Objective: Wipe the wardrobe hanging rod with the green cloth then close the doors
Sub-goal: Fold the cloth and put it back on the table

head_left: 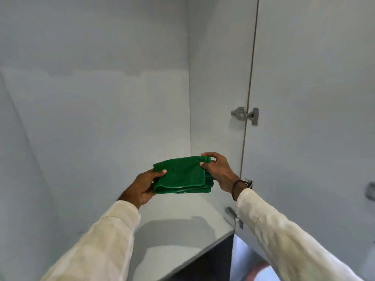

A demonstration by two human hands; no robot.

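Both hands, left hand (145, 186) and right hand (218, 171), pinch the folded green cloth (182, 175) inside the open wardrobe; no rod in view, right door (314, 98) unclosed, so both steps seem left

I note the green cloth (181, 175) as a soft, matt terry-like fabric with a short nap, folded in layers. The wardrobe interior panels (101, 108) look like smooth pale laminate, low sheen. The shelf (182, 230) below shows a glossier face with faint reflections. The open door (314, 98) is the same smooth pale board. The hinge (245, 115) is bright polished metal. Both sleeves (284, 236) appear a cream woven cloth, matt, lightly textured.
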